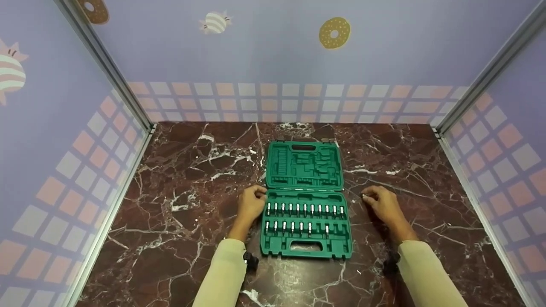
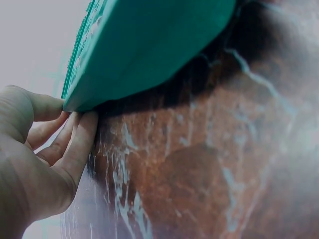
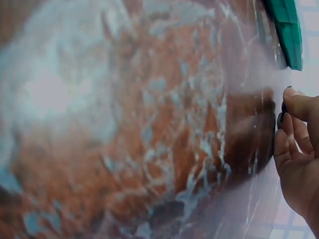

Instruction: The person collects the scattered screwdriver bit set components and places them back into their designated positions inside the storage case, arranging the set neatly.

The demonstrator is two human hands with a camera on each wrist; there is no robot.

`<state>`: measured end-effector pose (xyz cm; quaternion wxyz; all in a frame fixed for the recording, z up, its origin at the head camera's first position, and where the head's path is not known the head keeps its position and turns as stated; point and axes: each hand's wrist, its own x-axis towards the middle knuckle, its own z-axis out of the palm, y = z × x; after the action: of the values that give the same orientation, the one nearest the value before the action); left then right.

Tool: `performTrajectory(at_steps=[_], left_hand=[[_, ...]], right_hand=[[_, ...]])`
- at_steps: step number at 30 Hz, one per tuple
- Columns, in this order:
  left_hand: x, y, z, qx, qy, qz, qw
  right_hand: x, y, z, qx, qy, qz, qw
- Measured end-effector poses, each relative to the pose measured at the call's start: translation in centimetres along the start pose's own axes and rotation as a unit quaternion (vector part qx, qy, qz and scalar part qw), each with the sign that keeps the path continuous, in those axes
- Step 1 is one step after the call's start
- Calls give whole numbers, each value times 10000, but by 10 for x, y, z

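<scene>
A green plastic tool case [image 1: 306,253] lies unfolded flat on the marbled surface. Its near half holds two rows of small silver bit sockets [image 1: 297,209], with gaps at the right of the lower row. The upper half [image 1: 303,166] has moulded recesses. My left hand [image 1: 251,202] pinches the case's left edge; in the left wrist view the thumb lies against the rim and the fingers reach its lower side. To the right of the case, my right hand [image 1: 382,207] pinches a small dark metal piece [image 3: 283,112] between thumb and fingertips, apart from the case. Its exact kind is mostly hidden.
Dark red marbled tabletop [image 1: 192,264] surrounds the case. Patterned panels stand at the back [image 1: 273,55] and on both sides, with metal rails [image 1: 106,68] along their corners.
</scene>
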<state>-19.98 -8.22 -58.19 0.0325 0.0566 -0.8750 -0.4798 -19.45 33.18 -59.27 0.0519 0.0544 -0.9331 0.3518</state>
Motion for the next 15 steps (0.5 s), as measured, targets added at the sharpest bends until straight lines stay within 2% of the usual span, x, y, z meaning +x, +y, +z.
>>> performTrajectory(at_steps=[10, 15], left_hand=[[-1, 0, -1, 39, -38, -29, 10000], [-2, 1, -3, 27, -94, -49, 9999]], right_hand=[[-6, -15, -2, 496, -51, 426, 9978], [-7, -25, -2, 1134, -44, 612, 9917]])
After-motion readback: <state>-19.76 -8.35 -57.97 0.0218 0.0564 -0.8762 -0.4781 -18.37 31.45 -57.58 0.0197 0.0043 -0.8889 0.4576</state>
